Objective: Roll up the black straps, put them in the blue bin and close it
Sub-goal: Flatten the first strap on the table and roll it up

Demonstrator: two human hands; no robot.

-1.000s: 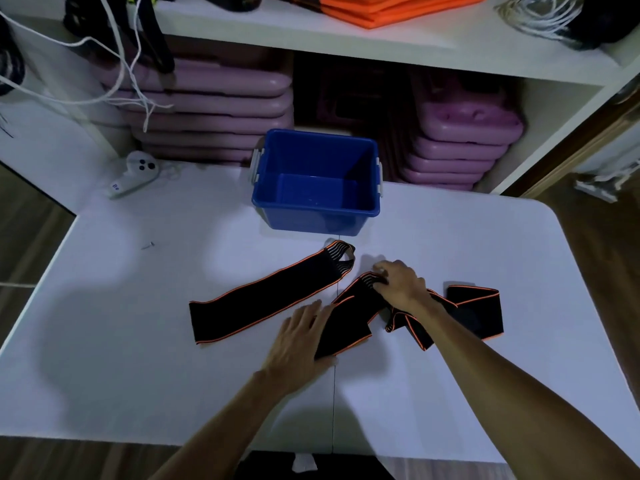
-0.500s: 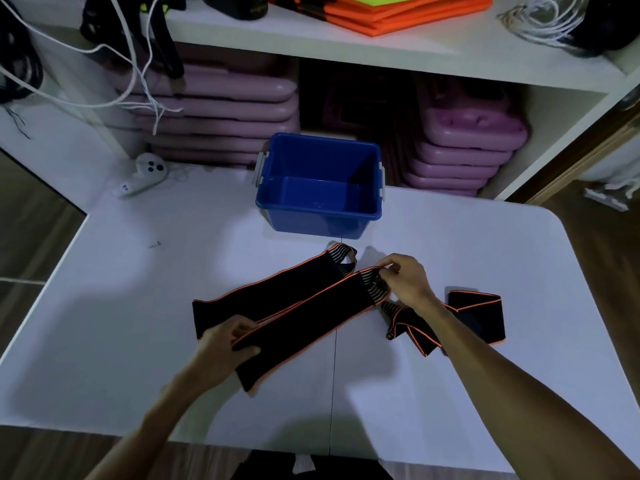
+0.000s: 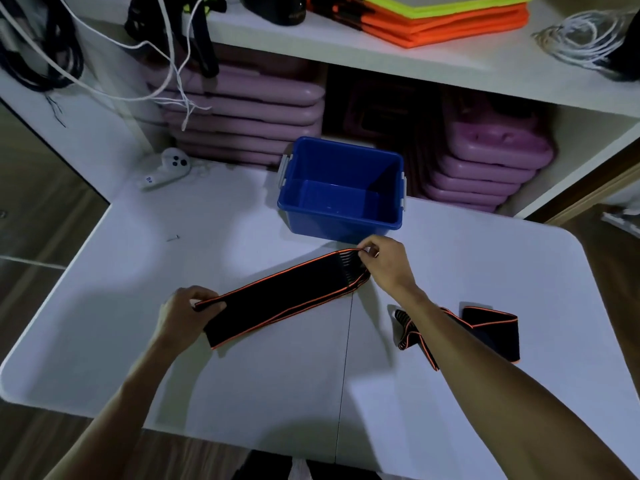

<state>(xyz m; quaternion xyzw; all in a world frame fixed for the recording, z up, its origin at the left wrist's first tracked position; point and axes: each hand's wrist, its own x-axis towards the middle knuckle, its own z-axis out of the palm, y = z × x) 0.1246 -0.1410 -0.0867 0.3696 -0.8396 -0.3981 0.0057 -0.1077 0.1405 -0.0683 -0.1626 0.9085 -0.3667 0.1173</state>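
Black elastic with orange edging forms the long flat strap [image 3: 287,299] that we hold stretched above the white folding table [image 3: 450,393]. Our left hand [image 3: 185,315] pinches its near end between thumb and curled fingers; our right hand [image 3: 386,265] pinches the ribbed far end between thumb and fingertips. A second black orange-edged strap [image 3: 485,327] lies crumpled on the table, partly hidden by our right forearm. The open blue plastic bin [image 3: 341,225] stands just beyond our right hand, with nothing visible inside.

I see open blue plastic bin [image 3: 341,216] at white table's [image 3: 242,386] back edge; black orange-trimmed strap [image 3: 287,296] mid-table, crumpled second strap [image 3: 491,323] toward right edge.
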